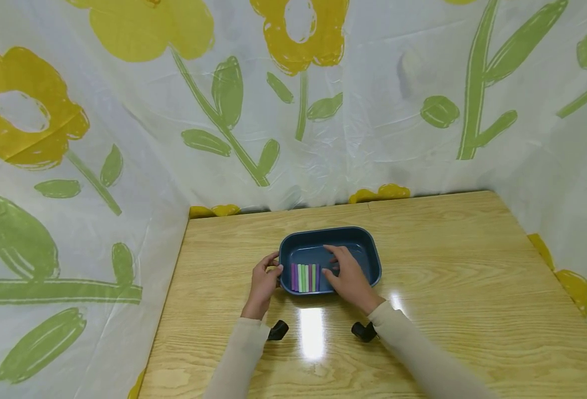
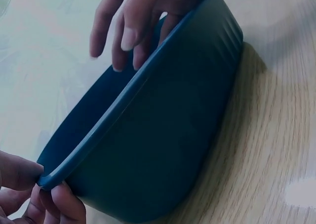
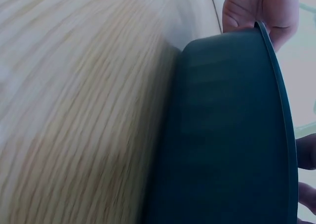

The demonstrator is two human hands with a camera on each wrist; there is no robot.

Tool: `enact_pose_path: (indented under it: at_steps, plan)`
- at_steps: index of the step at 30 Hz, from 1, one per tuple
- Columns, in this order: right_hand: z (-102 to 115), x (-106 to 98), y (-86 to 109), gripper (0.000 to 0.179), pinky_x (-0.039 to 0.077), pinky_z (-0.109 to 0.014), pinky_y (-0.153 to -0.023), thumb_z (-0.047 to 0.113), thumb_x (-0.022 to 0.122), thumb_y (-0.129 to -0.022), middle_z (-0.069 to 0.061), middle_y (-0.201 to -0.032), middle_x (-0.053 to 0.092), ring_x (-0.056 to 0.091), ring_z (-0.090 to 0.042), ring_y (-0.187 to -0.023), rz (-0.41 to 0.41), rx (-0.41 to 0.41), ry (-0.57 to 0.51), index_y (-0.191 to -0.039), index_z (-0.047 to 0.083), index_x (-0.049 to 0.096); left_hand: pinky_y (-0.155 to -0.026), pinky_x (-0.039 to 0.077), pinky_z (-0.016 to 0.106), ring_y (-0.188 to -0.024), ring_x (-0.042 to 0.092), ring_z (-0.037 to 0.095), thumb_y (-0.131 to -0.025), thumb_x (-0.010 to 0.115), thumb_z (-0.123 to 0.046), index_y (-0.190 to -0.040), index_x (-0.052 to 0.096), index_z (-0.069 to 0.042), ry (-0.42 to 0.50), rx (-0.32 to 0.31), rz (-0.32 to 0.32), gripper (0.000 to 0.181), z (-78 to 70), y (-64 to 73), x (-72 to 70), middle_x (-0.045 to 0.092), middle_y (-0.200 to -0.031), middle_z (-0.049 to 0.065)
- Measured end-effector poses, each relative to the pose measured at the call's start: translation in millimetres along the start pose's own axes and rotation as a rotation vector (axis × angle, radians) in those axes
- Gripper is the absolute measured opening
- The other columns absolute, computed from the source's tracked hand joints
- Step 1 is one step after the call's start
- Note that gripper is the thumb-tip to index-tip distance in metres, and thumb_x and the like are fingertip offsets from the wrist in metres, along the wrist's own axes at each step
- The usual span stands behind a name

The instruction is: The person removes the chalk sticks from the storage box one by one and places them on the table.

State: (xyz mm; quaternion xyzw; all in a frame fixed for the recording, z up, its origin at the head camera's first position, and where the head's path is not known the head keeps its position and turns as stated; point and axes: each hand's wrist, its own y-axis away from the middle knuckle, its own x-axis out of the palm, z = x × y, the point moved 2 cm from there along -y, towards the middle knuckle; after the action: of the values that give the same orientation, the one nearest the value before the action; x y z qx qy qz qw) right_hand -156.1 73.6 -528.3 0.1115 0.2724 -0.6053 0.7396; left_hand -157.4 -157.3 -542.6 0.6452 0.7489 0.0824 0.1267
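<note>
A dark blue, rounded rectangular basin [image 1: 330, 237] sits on the table. Inside, along its near left side, lies a row of slim purple, green and whitish sticks [image 1: 305, 277] that look like chalk. My left hand [image 1: 262, 284] pinches the basin's left rim, thumb inside and fingers outside, as the left wrist view shows. Over the basin, just right of the row, hovers my right hand [image 1: 349, 278] with thumb and fingers spread and loosely bent. Nothing shows between them. The basin's wall [image 3: 232, 125] hides the sticks in both wrist views.
The wood-grain table [image 1: 448, 266] extends around the basin, widest on the right. A flower-print sheet [image 1: 373, 122] hangs behind it and along both sides. Black devices [image 1: 278, 331] show at both wrists.
</note>
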Motion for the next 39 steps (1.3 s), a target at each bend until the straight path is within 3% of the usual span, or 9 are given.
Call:
enact_pose_path:
  at_steps: [11, 18, 31, 39]
  plan:
    - [4.0, 17.2, -13.9, 0.059, 0.061, -0.046, -0.09, -0.001, 0.071, -0.096, -0.024, -0.135, 0.057, 0.066, -0.035, -0.113, 0.045, 0.12, -0.127, -0.151, -0.002, 0.051, -0.059, 0.049, 0.023, -0.079, 0.054, 0.02, -0.104, 0.055, 0.004, -0.146, 0.057, 0.003, 0.023, 0.002, 0.0, 0.043, 1.0, 0.3, 0.6, 0.052, -0.111, 0.011]
    - [0.4, 20.2, -22.6, 0.059, 0.061, -0.048, -0.087, -0.002, 0.074, -0.093, -0.025, -0.132, 0.059, 0.067, -0.038, -0.111, 0.074, 0.166, -0.13, -0.148, -0.003, 0.052, -0.059, 0.048, 0.023, -0.077, 0.054, 0.02, -0.104, 0.055, 0.003, -0.146, 0.058, 0.002, 0.04, -0.009, -0.007, 0.042, -0.1, 1.2, 0.9, 0.053, -0.111, 0.012]
    - [-10.2, 21.5, -28.6, 0.063, 0.058, -0.051, -0.095, -0.012, 0.071, -0.089, -0.028, -0.136, 0.058, 0.065, -0.045, -0.119, 0.164, 0.323, -0.165, -0.149, -0.004, 0.051, -0.059, 0.046, 0.024, -0.072, 0.051, 0.016, -0.105, 0.054, 0.002, -0.149, 0.055, 0.004, 0.059, -0.019, 0.006, 0.044, -2.8, 4.3, 1.1, 0.051, -0.111, 0.01]
    - [-12.4, 23.5, -32.4, 0.063, 0.056, -0.05, -0.099, -0.013, 0.073, -0.087, -0.027, -0.13, 0.062, 0.063, -0.04, -0.119, 0.235, 0.369, -0.106, -0.147, -0.007, 0.054, -0.059, 0.046, 0.024, -0.072, 0.051, 0.015, -0.105, 0.054, 0.003, -0.147, 0.056, 0.003, 0.068, -0.033, -0.009, 0.043, -2.2, 3.2, 1.7, 0.051, -0.11, 0.01]
